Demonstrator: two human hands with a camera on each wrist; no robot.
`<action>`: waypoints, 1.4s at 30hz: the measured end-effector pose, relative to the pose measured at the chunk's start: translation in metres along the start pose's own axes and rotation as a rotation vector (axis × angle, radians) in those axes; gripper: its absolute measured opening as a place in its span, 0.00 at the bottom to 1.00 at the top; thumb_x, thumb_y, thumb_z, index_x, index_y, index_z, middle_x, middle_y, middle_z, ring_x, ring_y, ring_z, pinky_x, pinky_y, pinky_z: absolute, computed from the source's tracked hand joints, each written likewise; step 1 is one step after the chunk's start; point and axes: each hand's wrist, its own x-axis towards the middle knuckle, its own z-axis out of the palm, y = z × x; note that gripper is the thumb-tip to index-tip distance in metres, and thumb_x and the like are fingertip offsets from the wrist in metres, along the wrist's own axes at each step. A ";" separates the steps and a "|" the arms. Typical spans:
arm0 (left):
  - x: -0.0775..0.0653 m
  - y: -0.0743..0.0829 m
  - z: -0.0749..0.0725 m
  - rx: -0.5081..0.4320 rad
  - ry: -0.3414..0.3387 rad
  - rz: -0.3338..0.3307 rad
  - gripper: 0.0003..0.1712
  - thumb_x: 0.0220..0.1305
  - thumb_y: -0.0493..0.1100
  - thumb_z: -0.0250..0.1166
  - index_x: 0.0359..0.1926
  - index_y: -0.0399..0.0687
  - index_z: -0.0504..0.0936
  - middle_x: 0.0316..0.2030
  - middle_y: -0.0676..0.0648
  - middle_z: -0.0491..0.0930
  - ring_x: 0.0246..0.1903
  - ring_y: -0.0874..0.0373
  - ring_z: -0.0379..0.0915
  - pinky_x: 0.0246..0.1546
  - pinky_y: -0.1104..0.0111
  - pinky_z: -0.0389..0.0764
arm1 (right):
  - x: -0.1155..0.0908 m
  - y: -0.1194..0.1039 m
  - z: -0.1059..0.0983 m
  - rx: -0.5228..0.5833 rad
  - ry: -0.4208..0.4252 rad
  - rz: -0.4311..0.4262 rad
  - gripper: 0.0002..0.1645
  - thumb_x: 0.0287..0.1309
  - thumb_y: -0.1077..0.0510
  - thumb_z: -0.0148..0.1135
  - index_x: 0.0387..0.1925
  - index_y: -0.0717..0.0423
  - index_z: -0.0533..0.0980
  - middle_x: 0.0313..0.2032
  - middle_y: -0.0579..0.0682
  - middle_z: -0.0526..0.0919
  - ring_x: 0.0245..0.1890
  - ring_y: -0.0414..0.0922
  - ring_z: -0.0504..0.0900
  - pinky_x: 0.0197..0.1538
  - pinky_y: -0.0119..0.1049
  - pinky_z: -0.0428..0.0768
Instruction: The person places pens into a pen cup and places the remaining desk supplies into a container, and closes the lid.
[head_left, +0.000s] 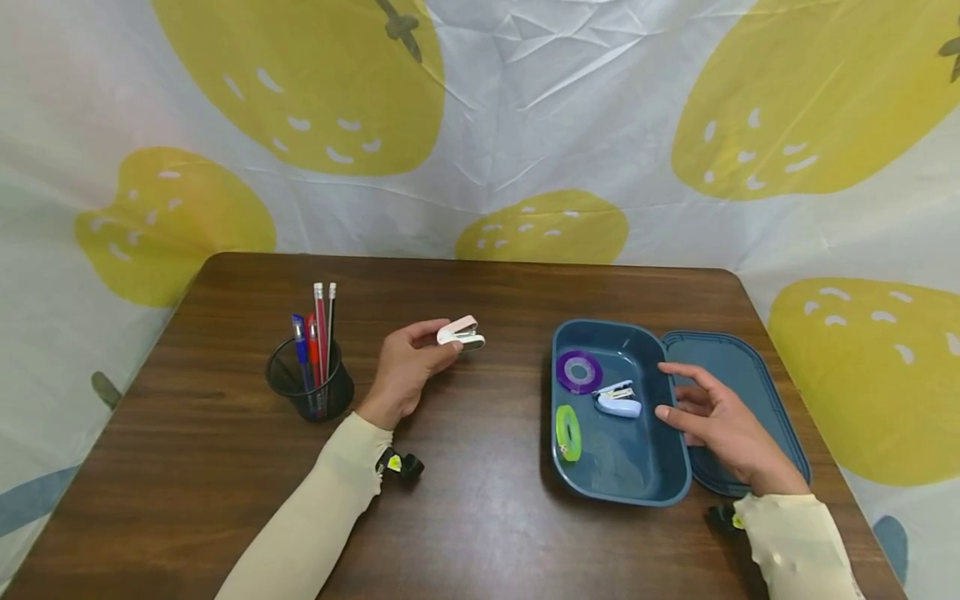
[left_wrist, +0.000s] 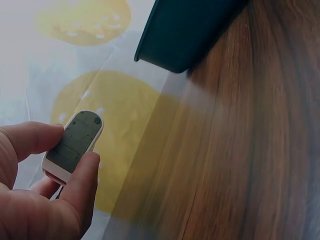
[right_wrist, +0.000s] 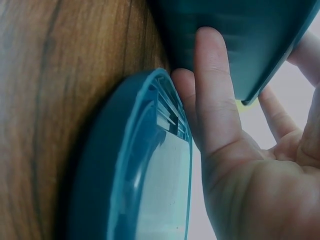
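My left hand [head_left: 405,367] pinches a small white and pale pink stapler [head_left: 461,333] between thumb and fingers, held above the table. Its dark grey base [left_wrist: 75,140] faces the left wrist camera. On the right, my right hand [head_left: 723,425] holds the right wall of a blue plastic box [head_left: 615,493], fingers against the outside and thumb over the rim. Inside the box lie a purple tape roll [head_left: 564,372], a green tape roll [head_left: 569,433] and a light blue stapler [head_left: 618,406].
A blue lid [head_left: 750,375] lies just right of the box, partly behind the right hand. Left of the left hand stands a black mesh cup [head_left: 341,387] with several pens and pencils [head_left: 322,325]. The wooden table [head_left: 480,517] meets a patterned curtain [head_left: 525,125] at the back.
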 end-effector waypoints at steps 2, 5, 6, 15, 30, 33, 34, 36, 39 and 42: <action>-0.002 0.001 0.003 -0.008 -0.015 -0.008 0.28 0.61 0.23 0.72 0.63 0.30 0.81 0.51 0.39 0.82 0.39 0.61 0.85 0.42 0.71 0.90 | 0.000 0.000 0.000 -0.001 0.001 -0.001 0.48 0.70 0.43 0.70 0.82 0.43 0.57 0.75 0.72 0.62 0.69 0.70 0.69 0.51 0.49 0.88; -0.007 0.002 0.009 -0.009 -0.047 -0.018 0.27 0.62 0.24 0.72 0.63 0.31 0.81 0.53 0.37 0.82 0.41 0.60 0.86 0.43 0.69 0.90 | -0.001 -0.001 0.001 0.004 0.001 -0.003 0.48 0.70 0.44 0.70 0.82 0.43 0.57 0.75 0.72 0.62 0.69 0.70 0.69 0.50 0.49 0.88; -0.009 0.003 0.012 -0.009 -0.060 -0.016 0.27 0.62 0.24 0.72 0.63 0.31 0.81 0.54 0.36 0.82 0.41 0.60 0.85 0.43 0.69 0.90 | -0.001 -0.001 0.001 0.007 0.001 -0.004 0.48 0.70 0.44 0.70 0.82 0.43 0.57 0.75 0.72 0.62 0.69 0.70 0.69 0.50 0.49 0.88; -0.022 0.005 0.042 -0.056 -0.190 0.008 0.29 0.60 0.22 0.70 0.64 0.28 0.79 0.53 0.34 0.83 0.44 0.59 0.85 0.46 0.67 0.90 | -0.001 -0.001 0.000 0.014 -0.005 -0.004 0.48 0.70 0.44 0.70 0.82 0.43 0.57 0.76 0.73 0.59 0.71 0.72 0.66 0.50 0.47 0.87; -0.040 0.000 0.075 0.000 -0.387 0.002 0.28 0.62 0.25 0.72 0.63 0.29 0.79 0.54 0.33 0.84 0.43 0.59 0.85 0.47 0.64 0.90 | -0.003 -0.002 0.001 0.029 -0.003 -0.003 0.47 0.70 0.46 0.70 0.82 0.44 0.57 0.77 0.73 0.58 0.72 0.73 0.64 0.48 0.42 0.86; -0.042 -0.002 0.079 0.013 -0.414 0.008 0.27 0.62 0.26 0.72 0.62 0.29 0.80 0.52 0.34 0.84 0.43 0.59 0.85 0.46 0.64 0.91 | -0.003 -0.001 0.001 0.027 -0.001 0.002 0.47 0.70 0.46 0.70 0.82 0.44 0.57 0.77 0.73 0.58 0.72 0.72 0.64 0.48 0.43 0.86; -0.043 -0.003 0.080 0.021 -0.421 0.012 0.26 0.62 0.27 0.72 0.62 0.29 0.80 0.52 0.35 0.85 0.43 0.59 0.85 0.46 0.66 0.90 | -0.003 -0.001 0.001 0.025 0.000 0.003 0.47 0.70 0.46 0.70 0.82 0.43 0.57 0.77 0.72 0.58 0.72 0.72 0.64 0.48 0.43 0.86; -0.044 -0.005 0.083 0.031 -0.430 0.018 0.26 0.61 0.27 0.72 0.61 0.29 0.81 0.51 0.36 0.85 0.42 0.60 0.85 0.45 0.67 0.90 | -0.002 0.000 0.001 0.023 0.002 0.006 0.47 0.70 0.45 0.70 0.82 0.43 0.57 0.77 0.72 0.58 0.72 0.72 0.64 0.49 0.43 0.86; -0.045 -0.007 0.086 0.049 -0.446 0.020 0.26 0.60 0.28 0.73 0.60 0.30 0.82 0.50 0.37 0.86 0.40 0.61 0.85 0.43 0.70 0.90 | -0.001 0.002 0.001 0.022 0.003 0.007 0.48 0.70 0.45 0.70 0.82 0.42 0.57 0.77 0.72 0.58 0.72 0.72 0.64 0.49 0.44 0.86; -0.046 -0.008 0.088 0.067 -0.460 0.009 0.26 0.60 0.29 0.74 0.61 0.30 0.82 0.50 0.38 0.86 0.39 0.61 0.84 0.42 0.71 0.89 | -0.001 0.002 0.001 0.016 0.005 0.011 0.48 0.70 0.44 0.70 0.82 0.42 0.57 0.77 0.72 0.58 0.71 0.72 0.64 0.50 0.45 0.86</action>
